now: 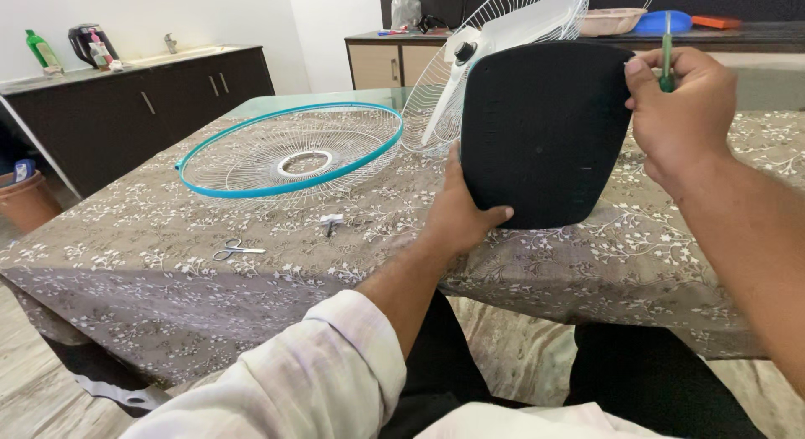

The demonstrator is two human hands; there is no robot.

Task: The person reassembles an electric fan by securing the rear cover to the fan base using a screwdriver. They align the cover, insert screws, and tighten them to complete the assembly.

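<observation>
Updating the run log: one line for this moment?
left hand: holds black fan base | right hand: grips green screwdriver | front grille: on table

My left hand (459,211) reaches forward from a rolled-up pale sleeve, forearm bare and angled up to the right. Its thumb points right and presses flat, the fingers hidden behind what it grips, so the grip is closed. My right hand (681,112) is raised higher, at the upper right, knuckles toward me, fingers curled into a tight fist-like grip with the thumb on top. The right forearm is bare and runs down to the lower right edge of view.
</observation>
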